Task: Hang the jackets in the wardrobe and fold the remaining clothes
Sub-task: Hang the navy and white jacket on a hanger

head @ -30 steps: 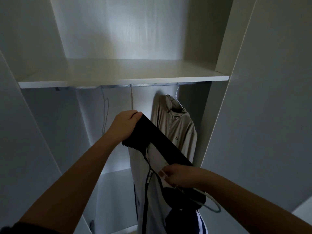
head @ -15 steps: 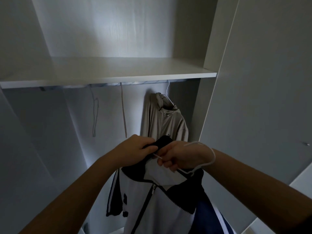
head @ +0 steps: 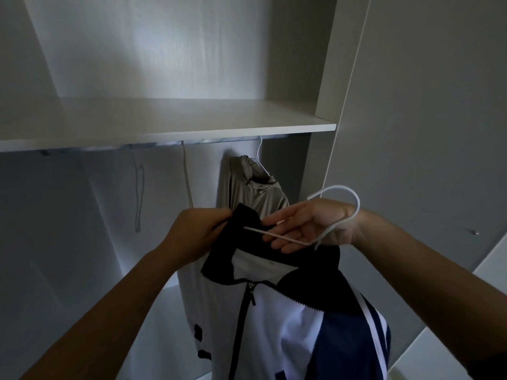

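One white jacket [head: 274, 325], one hanger [head: 337, 187], held; one beige jacket [head: 255, 193] hung.

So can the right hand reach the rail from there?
Probably yes. The right hand, holding the white hanger, has open space up to the rail, which is bare just left of the beige jacket.

A pale, off-white wardrobe [head: 82, 204] fills the view, and it's dim in here. One broad shelf [head: 164, 119] runs across at mid-height. Above it, a soft patch of light falls on the back panel [head: 170, 56]. Tucked just under the shelf, there's a metal rail [head: 208, 141]. Over to the right stands a tall upright [head: 326, 64], then a plain door [head: 425, 105] with a tiny knob [head: 476, 232].
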